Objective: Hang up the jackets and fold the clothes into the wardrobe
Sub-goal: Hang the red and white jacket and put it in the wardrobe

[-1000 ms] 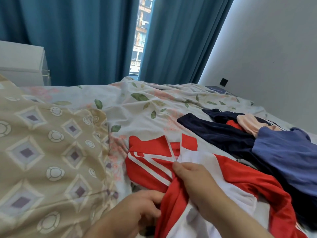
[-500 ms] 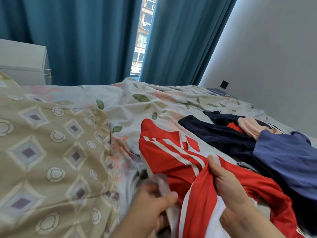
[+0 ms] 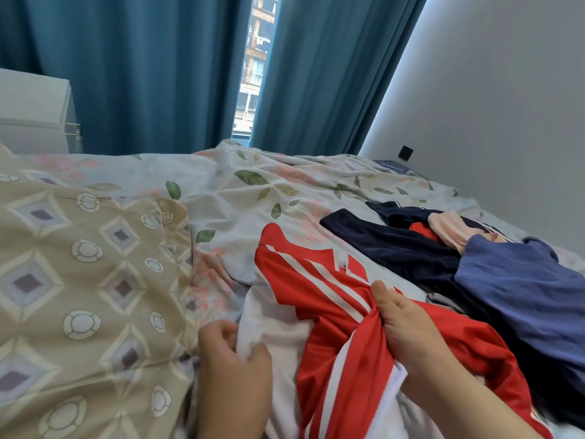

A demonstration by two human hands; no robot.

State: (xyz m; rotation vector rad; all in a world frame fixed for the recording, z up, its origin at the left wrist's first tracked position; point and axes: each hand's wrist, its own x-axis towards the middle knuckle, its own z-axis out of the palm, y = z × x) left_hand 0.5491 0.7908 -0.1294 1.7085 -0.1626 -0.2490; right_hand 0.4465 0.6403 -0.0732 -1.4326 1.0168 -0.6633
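Head: red jacket in both hands

Left hand and right hand, both bare, with broad backs and short, rounded fingers; the forearms behind them are likewise uncovered, unsleeved as far as visible.

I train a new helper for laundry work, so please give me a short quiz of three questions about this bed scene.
1. True or false: the right hand grips the red jacket with white stripes.
2. What does the left hand pinch? A) that jacket's white part B) a hanger C) nothing
3. Fill in: in the head view, the dark navy garment lies to the ____ of the jacket.
Key: 1 true; 2 A; 3 right.
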